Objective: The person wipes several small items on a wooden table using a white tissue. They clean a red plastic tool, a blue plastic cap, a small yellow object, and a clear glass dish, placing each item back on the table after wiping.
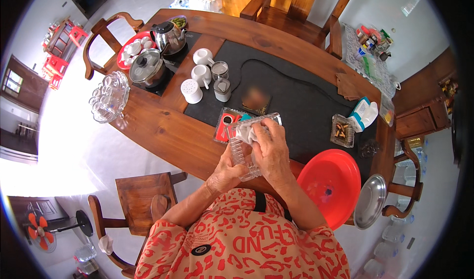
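My left hand [226,171] holds a clear ribbed glass or plastic tray [244,157] tilted above the table's near edge. In my right hand [272,149] is a crumpled white tissue or cloth [246,131], pressed against the inside of the tray near its far end. Just beyond the tray, a second clear tray [218,133] holds red items [226,121] and a teal one, partly hidden behind my hands. To the right of my right forearm sits a large red plastic basin [333,182].
Beyond my hands stand white cups [201,74] and lidded jars [222,90]. A kettle [168,38], a glass-lidded pot [147,67] and a tray of glass cups [109,97] are at left. An ashtray with cigarette butts [342,131], a wipes pack [364,114] and a metal dish [370,201] lie at right.
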`<state>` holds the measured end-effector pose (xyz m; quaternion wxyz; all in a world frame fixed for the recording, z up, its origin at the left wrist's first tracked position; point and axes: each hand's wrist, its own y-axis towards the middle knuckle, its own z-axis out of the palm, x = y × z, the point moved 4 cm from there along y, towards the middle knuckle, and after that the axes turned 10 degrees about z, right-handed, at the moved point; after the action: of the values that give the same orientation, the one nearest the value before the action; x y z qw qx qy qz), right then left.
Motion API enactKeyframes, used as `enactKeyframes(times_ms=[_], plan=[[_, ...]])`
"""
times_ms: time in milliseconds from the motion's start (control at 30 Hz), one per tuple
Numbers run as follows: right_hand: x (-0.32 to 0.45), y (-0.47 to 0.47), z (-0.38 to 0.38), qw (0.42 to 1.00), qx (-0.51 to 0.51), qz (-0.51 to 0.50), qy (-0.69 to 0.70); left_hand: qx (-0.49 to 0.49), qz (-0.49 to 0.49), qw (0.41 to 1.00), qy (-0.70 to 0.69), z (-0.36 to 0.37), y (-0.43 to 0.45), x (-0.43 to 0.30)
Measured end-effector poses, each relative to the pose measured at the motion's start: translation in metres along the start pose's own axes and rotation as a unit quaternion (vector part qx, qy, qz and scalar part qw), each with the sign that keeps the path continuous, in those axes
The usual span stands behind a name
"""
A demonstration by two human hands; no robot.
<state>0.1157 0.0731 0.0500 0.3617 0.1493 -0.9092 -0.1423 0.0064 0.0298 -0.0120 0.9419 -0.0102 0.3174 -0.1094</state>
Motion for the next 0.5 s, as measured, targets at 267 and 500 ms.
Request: enactKeyframes(times_ms=[267,500], plan=[[0.011,-0.006,-0.005,0.968,0.148,-0.156,0.13,-0.001,-0.001,0.999,0.049,0.0,-0.014,-0.012],[0.003,-0.019,-0.017,0.98,0.121,-0.155,-0.013,0.037,0.05,0.998,0.018,0.006,-0.017,-0.012]])
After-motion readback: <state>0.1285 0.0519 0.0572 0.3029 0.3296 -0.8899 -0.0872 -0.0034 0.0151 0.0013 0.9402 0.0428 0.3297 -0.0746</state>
